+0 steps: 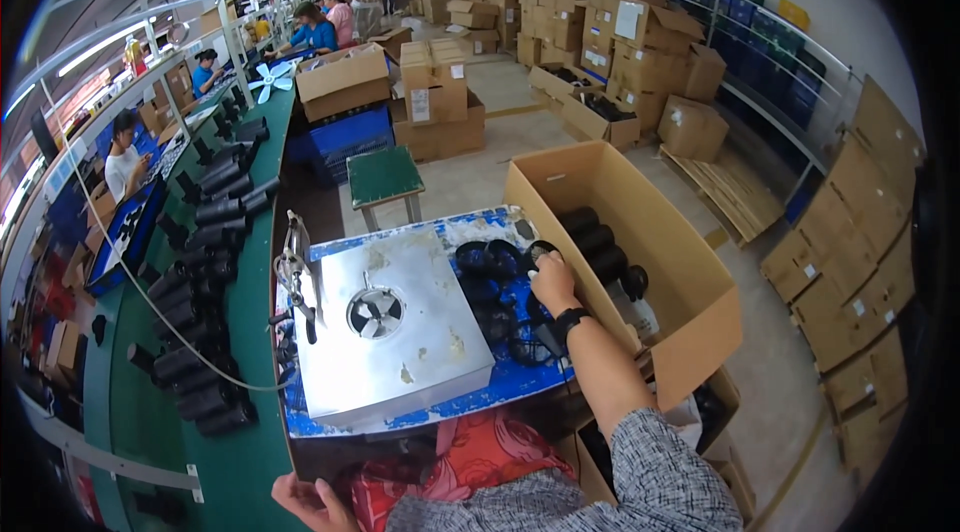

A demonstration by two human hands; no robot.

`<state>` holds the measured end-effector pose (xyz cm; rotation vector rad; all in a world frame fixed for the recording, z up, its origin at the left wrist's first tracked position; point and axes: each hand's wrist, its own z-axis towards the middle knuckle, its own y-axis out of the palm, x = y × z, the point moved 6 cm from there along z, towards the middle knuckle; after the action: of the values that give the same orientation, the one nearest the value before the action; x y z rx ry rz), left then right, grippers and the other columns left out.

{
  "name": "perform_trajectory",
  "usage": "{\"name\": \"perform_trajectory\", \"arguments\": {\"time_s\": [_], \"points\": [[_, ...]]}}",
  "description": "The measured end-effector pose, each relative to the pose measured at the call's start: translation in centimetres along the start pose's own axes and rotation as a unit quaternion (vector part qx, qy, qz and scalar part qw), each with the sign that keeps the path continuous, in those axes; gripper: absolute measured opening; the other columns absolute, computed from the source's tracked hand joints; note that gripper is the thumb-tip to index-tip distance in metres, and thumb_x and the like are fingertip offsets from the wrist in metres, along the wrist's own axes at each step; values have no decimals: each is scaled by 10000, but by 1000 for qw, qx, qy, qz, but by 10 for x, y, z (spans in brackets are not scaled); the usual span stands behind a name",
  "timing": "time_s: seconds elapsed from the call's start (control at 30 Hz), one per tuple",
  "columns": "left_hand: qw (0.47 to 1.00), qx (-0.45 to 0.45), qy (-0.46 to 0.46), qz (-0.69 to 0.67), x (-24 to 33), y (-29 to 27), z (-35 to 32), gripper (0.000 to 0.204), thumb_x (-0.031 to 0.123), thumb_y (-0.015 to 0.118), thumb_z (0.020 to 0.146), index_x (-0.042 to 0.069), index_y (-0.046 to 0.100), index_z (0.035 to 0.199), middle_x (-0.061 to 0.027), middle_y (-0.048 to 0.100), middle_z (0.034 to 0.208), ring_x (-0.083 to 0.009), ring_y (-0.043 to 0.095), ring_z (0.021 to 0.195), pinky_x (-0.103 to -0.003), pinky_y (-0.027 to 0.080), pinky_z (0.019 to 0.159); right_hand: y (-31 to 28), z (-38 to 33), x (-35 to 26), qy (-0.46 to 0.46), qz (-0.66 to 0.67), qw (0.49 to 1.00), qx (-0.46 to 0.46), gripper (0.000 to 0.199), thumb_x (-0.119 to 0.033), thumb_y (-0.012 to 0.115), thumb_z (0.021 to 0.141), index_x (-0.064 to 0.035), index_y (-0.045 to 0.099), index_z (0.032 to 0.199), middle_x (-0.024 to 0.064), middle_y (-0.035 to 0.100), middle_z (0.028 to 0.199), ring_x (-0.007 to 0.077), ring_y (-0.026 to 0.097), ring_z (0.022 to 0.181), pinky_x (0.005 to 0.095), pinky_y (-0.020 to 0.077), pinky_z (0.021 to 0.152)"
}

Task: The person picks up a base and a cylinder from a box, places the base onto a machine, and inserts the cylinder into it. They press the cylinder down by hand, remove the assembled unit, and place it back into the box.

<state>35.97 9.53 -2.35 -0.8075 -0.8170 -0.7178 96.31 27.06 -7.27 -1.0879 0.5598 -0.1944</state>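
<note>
my right hand (553,284), view's 4 o'clock: on round black part (540,249), grip unclear | left hand (313,504), 7 o'clock: loose, empty | risk: close-packed neighbouring black parts (488,257) could snag it

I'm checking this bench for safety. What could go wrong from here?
The black round part at the right hand might slip toward the open cardboard box close by. Other black parts sit bunched on the blue bench, so one could get scuffed or knocked. Fan blades show in the silver box's round opening; if they turn, straying fingers could be hurt.
</note>
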Motion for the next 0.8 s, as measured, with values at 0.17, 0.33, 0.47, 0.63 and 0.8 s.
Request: {"name": "perform_trajectory", "arguments": {"time_s": [0.17, 0.33, 0.47, 0.63, 0.8], "points": [[978, -172, -27, -113, 54, 36, -5, 328, 210, 555, 1098, -107, 641, 1096, -192, 636, 1242, -351, 635, 1091, -497, 487, 1008, -118, -44, -96, -100, 295, 947, 71, 181, -106, 847, 854, -28, 707, 938, 128, 649, 922, 299, 692, 775, 364, 556, 707], [786, -363, -231, -443, 62, 117, -25, 462, 194, 635, 1068, -30, 497, 1448, -167, 631, 1334, -238, 633, 1195, -375, 528, 1035, -180, -181, -210, -264, 478, 837, -28, 219, -155, 884, 843, -49, 763, 991, 131, 732, 964, 312, 713, 841, 364, 577, 756], [655, -280, -354, -606, 81, 129, -18, 510, 236, 691, 1048, -52, 517, 1430, -211, 654, 1355, -271, 695, 1182, -416, 587, 1013, -152, -248, -248, -344, 491, 797, -70, 188, -165, 870, 867, -69, 795, 1011, 146, 743, 1049, 338, 714, 930, 414, 578, 835], [751, -281, -347, -486, 49, 98, 15, 509, 91, 761, 976, -52, 525, 1404, -166, 710, 1234, -272, 758, 1007, -401, 635, 914, -117, -247, -240, -312, 421, 806, -277, 258, -144, 747, 984, -53, 734, 1225, 151, 699, 1169, 283, 681, 957, 372, 559, 845], [798, -351, -309, -381, 81, 109, 52, 488, -27, 779, 921, -20, 566, 1359, -107, 726, 1101, -234, 769, 948, -362, 647, 875, -114, -200, -248, -53, 560, 712, -420, 417, -54, 622, 1064, -14, 558, 1474, 74, 663, 1217, 115, 636, 979, 281, 545, 815]]}}
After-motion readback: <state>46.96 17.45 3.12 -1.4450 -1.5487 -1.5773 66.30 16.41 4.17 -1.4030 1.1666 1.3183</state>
